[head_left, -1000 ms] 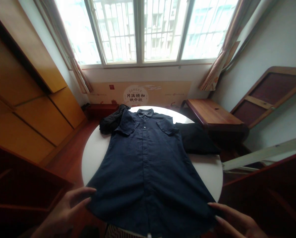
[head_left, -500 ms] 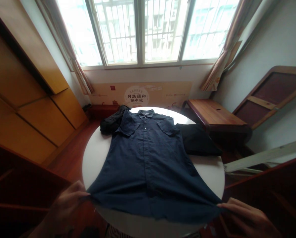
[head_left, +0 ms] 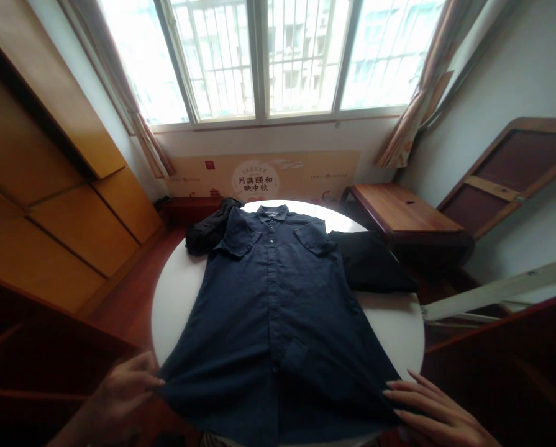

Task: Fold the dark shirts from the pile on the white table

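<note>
Both hands have drawn back toward you since the earlier frame, and the hem has followed them, now covering the near edge of the table.

Your left hand [head_left: 122, 394] has its fingers [head_left: 150, 382] pressed together at the hem's left corner. They touch the cloth, but you cannot tell from this view whether they pinch it. Your right hand [head_left: 438, 417] is spread, its fingers [head_left: 401, 392] fanned and reaching the hem's right corner; any grip there cannot be confirmed either.

Between your hands, the navy short-sleeved shirt [head_left: 273, 310] lies face up and lengthwise on the round white table [head_left: 173, 310], collar at the far side, two flap chest pockets showing. Its button placket runs fairly straight. For good handling, take a firm pinch at both corners and keep them level, with even tension, so that the placket stays straight and no drag forms across the front.

Beyond the collar, a crumpled black garment [head_left: 207, 233] sits by the shirt's left shoulder, and a dark folded cloth [head_left: 371, 264] lies by its right shoulder. A wooden bench [head_left: 403, 208] stands beyond the table on the right, below the barred window [head_left: 300, 56].
</note>
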{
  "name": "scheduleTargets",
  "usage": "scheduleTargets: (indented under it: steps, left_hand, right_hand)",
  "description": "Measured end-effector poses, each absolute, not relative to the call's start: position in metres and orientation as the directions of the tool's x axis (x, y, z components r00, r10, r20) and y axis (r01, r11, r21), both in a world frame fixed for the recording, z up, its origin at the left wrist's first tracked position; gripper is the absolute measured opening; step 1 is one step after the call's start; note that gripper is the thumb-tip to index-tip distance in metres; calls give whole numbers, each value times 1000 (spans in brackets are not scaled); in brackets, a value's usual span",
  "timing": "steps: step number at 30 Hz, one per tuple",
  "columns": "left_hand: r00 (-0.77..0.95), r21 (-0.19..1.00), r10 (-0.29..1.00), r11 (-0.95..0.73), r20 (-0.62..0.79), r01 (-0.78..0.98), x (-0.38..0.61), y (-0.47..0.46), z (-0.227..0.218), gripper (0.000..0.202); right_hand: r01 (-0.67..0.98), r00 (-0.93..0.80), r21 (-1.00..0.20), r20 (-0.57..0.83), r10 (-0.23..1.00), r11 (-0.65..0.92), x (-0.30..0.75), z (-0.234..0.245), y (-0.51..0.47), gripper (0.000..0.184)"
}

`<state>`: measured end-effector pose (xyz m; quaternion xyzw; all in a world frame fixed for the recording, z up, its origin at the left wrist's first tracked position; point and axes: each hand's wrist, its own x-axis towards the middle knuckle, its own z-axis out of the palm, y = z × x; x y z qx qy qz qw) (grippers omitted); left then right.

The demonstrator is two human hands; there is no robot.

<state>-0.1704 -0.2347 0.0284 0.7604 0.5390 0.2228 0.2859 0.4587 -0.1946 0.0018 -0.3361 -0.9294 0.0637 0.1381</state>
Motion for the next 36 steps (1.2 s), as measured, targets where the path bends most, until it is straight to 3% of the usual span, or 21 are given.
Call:
scheduleTargets:
  steps: [3,7,12,18,22,25,28,31,36]
  left_hand:
    - [343,646,938,-236,-42,726,-171,-231,34,22]
    - [309,593,948,-204,-80,779,-170,-229,34,17]
    - [409,477,912,-363,8,800,-162,-229,24,46]
    - [507,444,848,-519,158,730,-153,-235,18,33]
    - [518,434,807,-590,283,682,-149,-241,21,30]
    - [571,358,758,-652,316,668,-147,-242,23,29]
    - [569,237,753,-650,331,722,-147,-241,21,32]
    - [563,157,742,-645,365,748,-151,-240,15,35]
    - [565,253,718,-682,405,686,-156,-238,18,32]
  right_hand:
    - [628,-701,-276,207,683,728,455,9,-194,38]
    - [616,-702,-250,256,664,747,425,13,-194,54]
    - [595,-714,-256,268,647,762,378,15,-198,76]
    - [426,-845,-394,149,514,814,351,38,-200,40]
    - [351,-878,-497,120,463,793,343,49,-203,37]
    - [369,-853,-456,180,490,810,340,49,-208,46]
    - [427,-823,-333,243,514,841,346,39,-209,59]
    - [467,-805,-236,285,520,852,368,22,-205,61]
    - [526,-750,-258,309,585,810,423,7,-190,45]
